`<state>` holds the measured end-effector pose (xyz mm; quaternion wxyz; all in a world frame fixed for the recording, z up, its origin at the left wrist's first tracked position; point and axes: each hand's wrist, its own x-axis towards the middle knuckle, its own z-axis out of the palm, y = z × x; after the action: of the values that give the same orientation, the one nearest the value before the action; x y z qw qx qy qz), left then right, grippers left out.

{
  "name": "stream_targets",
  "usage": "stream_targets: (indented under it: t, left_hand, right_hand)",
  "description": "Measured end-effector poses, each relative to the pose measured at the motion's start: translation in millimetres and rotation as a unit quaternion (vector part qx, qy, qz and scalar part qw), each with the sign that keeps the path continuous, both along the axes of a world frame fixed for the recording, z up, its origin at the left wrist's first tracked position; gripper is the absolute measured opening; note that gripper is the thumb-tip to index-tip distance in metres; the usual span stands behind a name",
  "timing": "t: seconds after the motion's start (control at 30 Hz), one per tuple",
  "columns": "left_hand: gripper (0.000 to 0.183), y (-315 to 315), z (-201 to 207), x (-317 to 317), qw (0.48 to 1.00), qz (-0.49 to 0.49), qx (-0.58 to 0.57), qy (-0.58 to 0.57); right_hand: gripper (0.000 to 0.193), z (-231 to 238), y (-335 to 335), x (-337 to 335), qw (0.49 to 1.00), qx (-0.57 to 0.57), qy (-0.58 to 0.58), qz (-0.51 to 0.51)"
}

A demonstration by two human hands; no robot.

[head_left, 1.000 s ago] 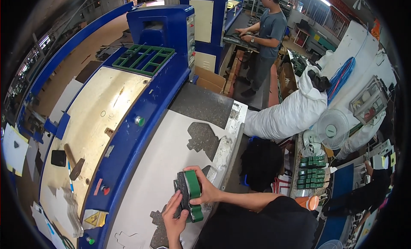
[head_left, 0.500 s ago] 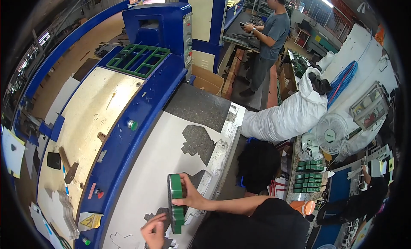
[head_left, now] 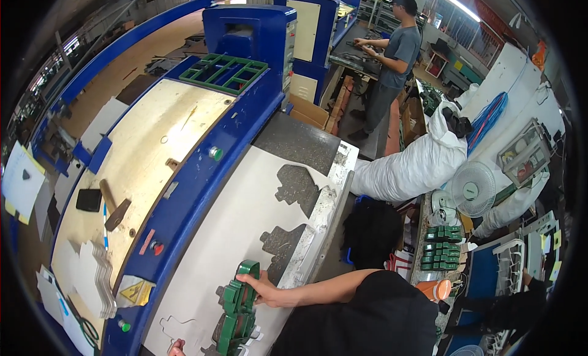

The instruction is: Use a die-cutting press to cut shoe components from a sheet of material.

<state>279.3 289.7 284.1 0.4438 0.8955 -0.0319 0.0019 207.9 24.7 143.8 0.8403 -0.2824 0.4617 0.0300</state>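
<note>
Your right hand (head_left: 262, 290) is closed on 1 green cutter (head_left: 236, 304), gripping near its far end. Cutter is over the white sheet (head_left: 226, 215), near the bottom of view; can't tell if it's touching the sheet. Left hand (head_left: 177, 347): only fingertips in view at the bottom edge, left of the cutter; can't tell how open, or if it's holding anything. You've got 2 dark cut-outs (head_left: 298, 185) clear of the cutter. Machine (head_left: 202, 126) on your left: 1 hammer (head_left: 117, 215), 1 green grid frame (head_left: 244, 81), 1 red button (head_left: 157, 249), 2 green buttons (head_left: 215, 154).
</note>
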Motion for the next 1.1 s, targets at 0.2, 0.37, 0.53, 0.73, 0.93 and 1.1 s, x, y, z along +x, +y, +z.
stream_targets:
  t: [0.2,0.37,0.53,0.73,0.93,1.1]
  left_hand:
    - [0.034,62.7,-24.5,-0.1,1.0,0.025,-0.013,0.013]
    - [0.032,95.5,-44.4,4.6,1.0,0.015,-0.017,0.017]
    - [0.031,102.3,-42.5,8.2,0.999,0.01,-0.044,0.016]
    - [0.031,101.0,-41.0,12.1,0.999,-0.006,0.007,0.045]
    - [0.034,103.8,-107.6,42.0,0.984,-0.084,-0.127,0.092]
    - [0.055,85.7,-168.5,51.0,0.973,-0.217,0.071,-0.037]
  right_hand:
    - [0.083,-17.8,7.3,24.4,0.999,-0.003,0.024,0.038]
    - [0.083,-20.7,-20.7,33.7,0.98,0.034,-0.003,0.196]
    - [0.086,-16.6,-44.2,38.8,0.957,0.057,0.021,0.283]
    - [0.098,-15.8,-56.3,29.3,0.916,-0.098,0.092,0.377]
    - [0.101,-38.8,-87.3,16.0,0.888,-0.208,0.125,0.391]
    - [0.091,-62.5,-94.7,-0.8,0.666,-0.616,0.057,0.416]
